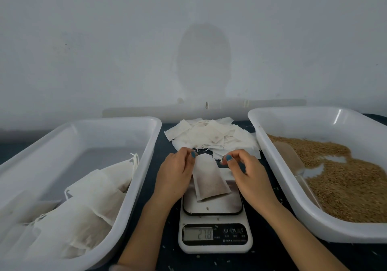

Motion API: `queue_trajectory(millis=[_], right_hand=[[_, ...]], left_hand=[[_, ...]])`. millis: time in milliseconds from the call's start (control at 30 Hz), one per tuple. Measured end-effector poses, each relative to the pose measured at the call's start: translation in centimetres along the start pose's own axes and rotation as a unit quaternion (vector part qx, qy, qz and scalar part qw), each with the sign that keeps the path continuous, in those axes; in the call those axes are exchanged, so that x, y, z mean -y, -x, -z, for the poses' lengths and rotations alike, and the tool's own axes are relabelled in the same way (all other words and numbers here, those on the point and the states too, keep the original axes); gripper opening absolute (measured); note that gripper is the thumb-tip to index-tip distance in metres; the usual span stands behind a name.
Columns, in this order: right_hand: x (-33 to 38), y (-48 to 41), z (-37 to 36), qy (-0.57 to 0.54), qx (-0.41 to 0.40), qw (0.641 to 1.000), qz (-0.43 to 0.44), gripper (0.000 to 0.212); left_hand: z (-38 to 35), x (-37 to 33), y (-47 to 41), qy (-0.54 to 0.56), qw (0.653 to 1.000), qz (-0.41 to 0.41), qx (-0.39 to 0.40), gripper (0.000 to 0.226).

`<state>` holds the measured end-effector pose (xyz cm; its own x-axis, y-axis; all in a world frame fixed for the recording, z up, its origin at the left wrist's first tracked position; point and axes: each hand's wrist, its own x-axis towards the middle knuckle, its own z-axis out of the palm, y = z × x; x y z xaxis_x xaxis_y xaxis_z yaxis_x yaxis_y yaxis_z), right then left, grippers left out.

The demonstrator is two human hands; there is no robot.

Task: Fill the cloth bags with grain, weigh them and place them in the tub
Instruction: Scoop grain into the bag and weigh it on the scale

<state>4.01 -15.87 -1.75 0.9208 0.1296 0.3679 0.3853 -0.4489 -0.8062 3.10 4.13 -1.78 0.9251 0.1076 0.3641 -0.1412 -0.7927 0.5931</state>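
A filled cloth bag [210,179] lies on the platform of a white kitchen scale [213,237], whose display reads 27.8. My left hand [178,172] pinches something thin at the bag's top left, likely its drawstring. My right hand [245,170] pinches a thread at the bag's top right. Behind the hands lies a heap of empty cloth bags [211,137]. The white tub [88,128] on the left holds several filled bags [92,195]. The white tub [278,166] on the right holds brown grain [351,178].
A pale scoop [290,157] lies half buried in the grain at the right tub's left side. The dark tabletop [270,256] carries scattered loose grains around the scale. A white wall rises close behind the table.
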Motion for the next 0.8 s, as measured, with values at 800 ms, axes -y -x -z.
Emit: queue_trajectory(millis=[800], right_hand=[[3.0, -0.2, -0.6, -0.119, 0.034, 0.989, 0.085, 0.016]], left_hand=[[4.0, -5.4, 3.2, 0.089, 0.994, -0.055, -0.009, 0.031]])
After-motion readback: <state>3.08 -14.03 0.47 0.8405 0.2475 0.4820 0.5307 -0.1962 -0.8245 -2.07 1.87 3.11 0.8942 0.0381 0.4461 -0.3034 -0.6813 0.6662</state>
